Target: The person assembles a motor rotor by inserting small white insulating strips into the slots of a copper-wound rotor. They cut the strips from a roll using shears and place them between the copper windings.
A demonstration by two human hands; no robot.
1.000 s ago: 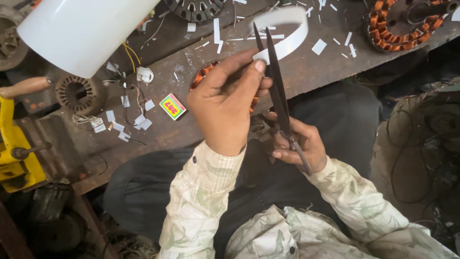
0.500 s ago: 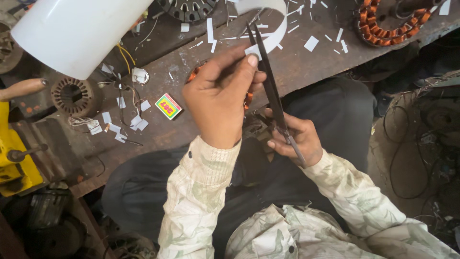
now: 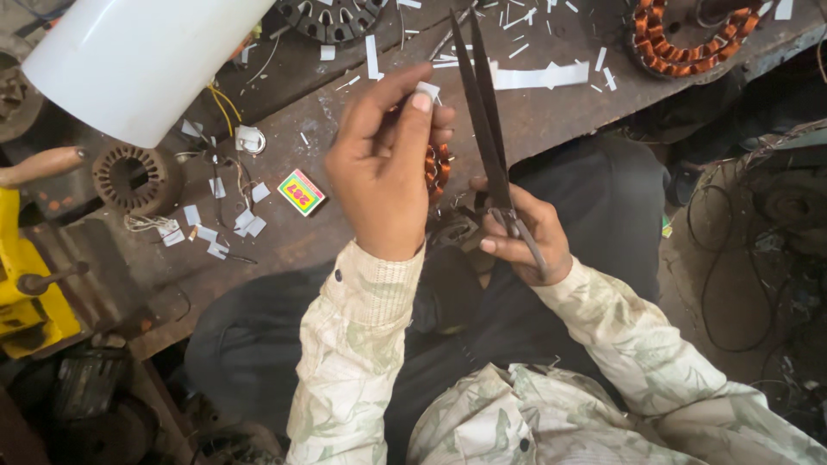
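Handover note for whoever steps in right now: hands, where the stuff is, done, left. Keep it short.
Left hand: raised over the bench, pinching a small white paper piece at the fingertips.
Right hand: grips the handles of long dark scissors, blades pointing away and nearly closed, right beside the piece.
On the bench: a long white paper strip beyond the blades, many cut white bits, a small matchbox, a copper-wound motor part at far right, a big white roll at far left.
Done: many pieces already cut.
Left: strip on the bench still uncut.
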